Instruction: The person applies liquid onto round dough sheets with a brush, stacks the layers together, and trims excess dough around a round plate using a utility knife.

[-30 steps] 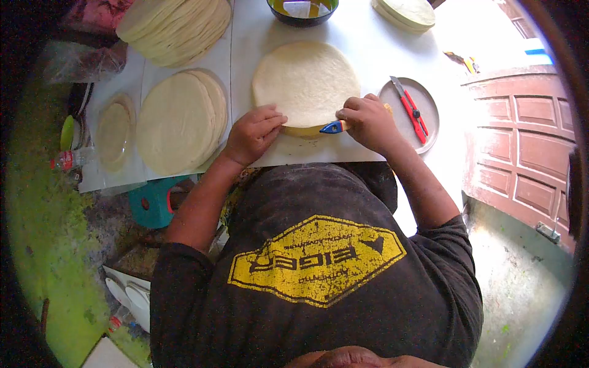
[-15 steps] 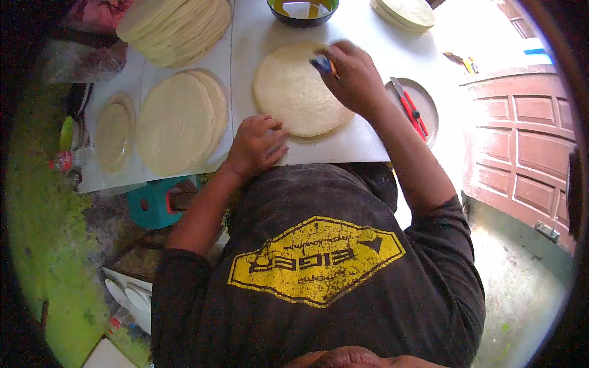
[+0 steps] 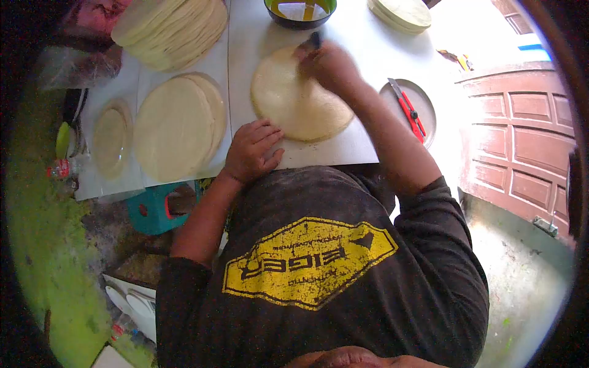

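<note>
Right hand (image 3: pixel 322 64) over a pale dough round (image 3: pixel 307 110), left hand (image 3: pixel 253 147) at its edge.
The round lies flat on the white tabletop (image 3: pixel 368 58) in front of the person, below a dark bowl (image 3: pixel 300 24) of yellowish liquid; the right hand, blurred, is closed around a dark-ended tool (image 3: pixel 315 40) whose working end cannot be made out, while the left hand rests palm down, thumb apart from the fingers, fingertips at the round's near left rim; a red-handled knife (image 3: pixel 410 113) lies on a grey plate (image 3: pixel 425 98) to the right.
</note>
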Demonstrator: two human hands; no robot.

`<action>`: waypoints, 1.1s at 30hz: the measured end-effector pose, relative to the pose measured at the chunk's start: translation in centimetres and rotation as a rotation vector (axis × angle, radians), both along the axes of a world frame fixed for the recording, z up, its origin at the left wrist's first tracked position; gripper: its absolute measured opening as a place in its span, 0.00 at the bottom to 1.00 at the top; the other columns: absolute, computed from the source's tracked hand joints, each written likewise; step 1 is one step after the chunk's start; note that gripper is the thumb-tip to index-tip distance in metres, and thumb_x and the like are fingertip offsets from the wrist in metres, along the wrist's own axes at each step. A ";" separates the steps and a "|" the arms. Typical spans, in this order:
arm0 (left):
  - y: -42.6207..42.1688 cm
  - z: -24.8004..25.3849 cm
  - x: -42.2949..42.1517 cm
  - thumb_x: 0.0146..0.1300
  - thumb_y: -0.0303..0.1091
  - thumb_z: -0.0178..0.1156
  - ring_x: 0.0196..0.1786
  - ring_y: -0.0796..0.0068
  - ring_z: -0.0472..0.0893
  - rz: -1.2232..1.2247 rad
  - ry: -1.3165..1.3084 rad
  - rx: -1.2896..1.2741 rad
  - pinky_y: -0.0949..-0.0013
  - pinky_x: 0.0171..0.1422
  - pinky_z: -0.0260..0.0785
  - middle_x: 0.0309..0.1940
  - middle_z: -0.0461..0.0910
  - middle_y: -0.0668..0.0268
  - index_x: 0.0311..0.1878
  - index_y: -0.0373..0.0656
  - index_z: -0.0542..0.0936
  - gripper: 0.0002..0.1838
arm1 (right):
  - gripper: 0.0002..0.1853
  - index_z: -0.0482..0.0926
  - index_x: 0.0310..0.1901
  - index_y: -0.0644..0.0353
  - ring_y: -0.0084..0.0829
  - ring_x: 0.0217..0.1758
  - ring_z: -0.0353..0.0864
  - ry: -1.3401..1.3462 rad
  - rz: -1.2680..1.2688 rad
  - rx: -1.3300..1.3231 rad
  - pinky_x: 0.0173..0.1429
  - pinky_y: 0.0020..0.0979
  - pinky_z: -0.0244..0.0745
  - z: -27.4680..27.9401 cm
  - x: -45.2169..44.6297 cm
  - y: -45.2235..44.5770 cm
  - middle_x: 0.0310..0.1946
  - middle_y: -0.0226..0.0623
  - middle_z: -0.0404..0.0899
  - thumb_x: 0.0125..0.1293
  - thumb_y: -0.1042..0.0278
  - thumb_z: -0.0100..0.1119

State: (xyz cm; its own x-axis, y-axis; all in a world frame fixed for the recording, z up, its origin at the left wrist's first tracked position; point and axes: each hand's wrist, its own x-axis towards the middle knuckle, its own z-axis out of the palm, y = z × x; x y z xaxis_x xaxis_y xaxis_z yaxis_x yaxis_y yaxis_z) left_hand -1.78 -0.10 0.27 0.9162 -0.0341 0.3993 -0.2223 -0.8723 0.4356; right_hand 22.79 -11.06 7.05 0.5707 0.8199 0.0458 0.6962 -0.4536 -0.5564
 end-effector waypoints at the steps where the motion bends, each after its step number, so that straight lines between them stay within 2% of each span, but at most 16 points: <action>1: -0.2 0.3 0.1 0.52 0.38 0.68 0.58 0.58 0.77 0.013 -0.012 -0.013 0.55 0.62 0.69 0.48 0.82 0.64 0.48 0.45 0.83 0.19 | 0.09 0.82 0.38 0.55 0.47 0.38 0.82 -0.107 -0.153 0.082 0.42 0.45 0.78 -0.1 1.3 -0.1 0.34 0.45 0.80 0.66 0.61 0.57; 2: -0.2 0.3 0.1 0.52 0.38 0.68 0.58 0.58 0.77 0.009 -0.013 -0.016 0.55 0.62 0.69 0.48 0.82 0.64 0.48 0.45 0.83 0.19 | 0.08 0.82 0.41 0.54 0.47 0.39 0.82 -0.290 -0.194 -0.023 0.42 0.44 0.78 0.5 0.5 -0.3 0.36 0.44 0.81 0.65 0.61 0.57; 3: -0.1 0.3 0.1 0.51 0.37 0.68 0.57 0.57 0.77 0.004 -0.011 -0.012 0.55 0.62 0.69 0.48 0.82 0.64 0.48 0.45 0.83 0.19 | 0.09 0.82 0.42 0.53 0.46 0.40 0.82 -0.290 0.016 -0.041 0.42 0.44 0.78 -2.0 0.2 -0.5 0.38 0.43 0.80 0.64 0.62 0.58; 5: 0.1 0.5 0.3 0.50 0.36 0.68 0.57 0.57 0.78 -0.005 -0.011 -0.006 0.55 0.62 0.69 0.48 0.82 0.64 0.47 0.45 0.84 0.19 | 0.09 0.81 0.43 0.50 0.45 0.42 0.82 -0.345 0.346 -0.214 0.44 0.43 0.78 -1.0 -5.3 -1.7 0.39 0.40 0.78 0.61 0.63 0.60; 7: 0.0 0.6 0.1 0.50 0.35 0.69 0.56 0.56 0.78 0.011 -0.008 -0.030 0.55 0.62 0.69 0.47 0.82 0.63 0.46 0.44 0.84 0.18 | 0.08 0.81 0.42 0.49 0.43 0.43 0.82 -0.229 0.550 -0.103 0.44 0.43 0.78 0.6 -6.8 -3.5 0.39 0.37 0.78 0.60 0.66 0.60; 9: 0.2 -0.1 0.0 0.50 0.35 0.69 0.56 0.56 0.78 0.024 -0.025 -0.044 0.55 0.62 0.69 0.46 0.82 0.63 0.45 0.44 0.84 0.18 | 0.10 0.82 0.43 0.52 0.42 0.41 0.82 -0.105 0.337 0.188 0.43 0.41 0.78 -1.6 -4.2 -5.0 0.38 0.37 0.78 0.58 0.68 0.62; 12: 0.1 -0.1 -0.1 0.50 0.35 0.69 0.56 0.55 0.78 0.039 -0.038 -0.062 0.55 0.62 0.69 0.45 0.82 0.62 0.44 0.44 0.84 0.16 | 0.08 0.83 0.40 0.51 0.47 0.36 0.83 -0.258 -0.115 -0.003 0.40 0.45 0.80 0.0 -2.8 -4.8 0.38 0.42 0.80 0.59 0.66 0.60; 13: 0.2 0.1 0.0 0.50 0.34 0.68 0.56 0.55 0.78 0.046 -0.032 -0.070 0.55 0.62 0.70 0.44 0.83 0.62 0.43 0.44 0.84 0.15 | 0.07 0.82 0.40 0.52 0.47 0.37 0.83 -0.267 0.103 -0.053 0.41 0.45 0.80 -2.7 -3.5 -5.5 0.36 0.42 0.79 0.60 0.66 0.60; 15: 0.3 -0.1 -0.1 0.50 0.34 0.69 0.56 0.55 0.78 0.034 -0.060 -0.072 0.55 0.62 0.70 0.44 0.83 0.62 0.43 0.43 0.84 0.15 | 0.07 0.82 0.39 0.52 0.47 0.38 0.83 -0.225 0.402 0.004 0.41 0.45 0.80 -1.5 -8.3 -6.2 0.35 0.43 0.78 0.60 0.65 0.60; 17: 0.4 0.4 -0.6 0.50 0.34 0.69 0.56 0.55 0.78 0.022 -0.082 -0.079 0.55 0.63 0.70 0.44 0.83 0.63 0.43 0.43 0.84 0.15 | 0.07 0.82 0.38 0.53 0.47 0.39 0.83 -0.079 0.419 0.031 0.41 0.45 0.79 -0.2 -7.4 -6.4 0.37 0.45 0.79 0.61 0.62 0.60; 21: 1.7 4.5 -4.7 0.49 0.34 0.71 0.56 0.55 0.78 0.141 -0.108 -0.029 0.54 0.63 0.69 0.44 0.82 0.63 0.43 0.44 0.84 0.16 | 0.13 0.83 0.43 0.55 0.44 0.44 0.82 0.120 -0.311 -0.205 0.47 0.42 0.77 0.8 1.7 -4.8 0.39 0.46 0.82 0.68 0.55 0.58; 23: 3.3 6.4 -6.4 0.48 0.34 0.72 0.56 0.55 0.78 0.187 -0.125 0.017 0.53 0.63 0.69 0.45 0.82 0.63 0.44 0.45 0.84 0.17 | 0.14 0.83 0.44 0.55 0.46 0.43 0.82 -0.125 -0.218 -0.096 0.47 0.43 0.77 0.4 1.0 -3.0 0.39 0.46 0.81 0.69 0.54 0.57; 25: 4.8 7.7 -7.7 0.46 0.36 0.74 0.58 0.55 0.76 0.422 0.035 0.289 0.53 0.64 0.68 0.48 0.81 0.62 0.46 0.46 0.83 0.21 | 0.10 0.83 0.43 0.55 0.47 0.43 0.81 -0.302 -0.005 0.004 0.46 0.44 0.77 -1.2 -1.5 -0.5 0.39 0.43 0.79 0.65 0.61 0.59; 28: 7.1 8.0 -10.0 0.45 0.37 0.74 0.60 0.56 0.74 0.427 0.188 0.244 0.53 0.66 0.66 0.52 0.79 0.62 0.49 0.45 0.82 0.25 | 0.09 0.83 0.41 0.53 0.46 0.44 0.80 -0.324 0.020 0.146 0.45 0.43 0.77 -2.1 -4.2 2.7 0.38 0.43 0.78 0.60 0.65 0.59; 30: 7.7 7.6 -11.7 0.45 0.37 0.74 0.61 0.56 0.74 0.445 0.226 0.264 0.53 0.66 0.65 0.54 0.78 0.62 0.50 0.44 0.82 0.26 | 0.07 0.82 0.39 0.53 0.45 0.44 0.81 -0.409 0.102 -0.032 0.44 0.46 0.79 -3.1 -5.6 3.4 0.38 0.44 0.79 0.62 0.65 0.57; 33: 8.2 6.5 -12.6 0.46 0.35 0.74 0.63 0.57 0.73 0.441 0.239 0.288 0.53 0.67 0.64 0.56 0.77 0.62 0.52 0.45 0.81 0.26 | 0.08 0.82 0.41 0.52 0.44 0.45 0.82 -0.329 0.482 0.055 0.45 0.45 0.79 -2.0 -9.1 1.3 0.39 0.42 0.79 0.61 0.64 0.58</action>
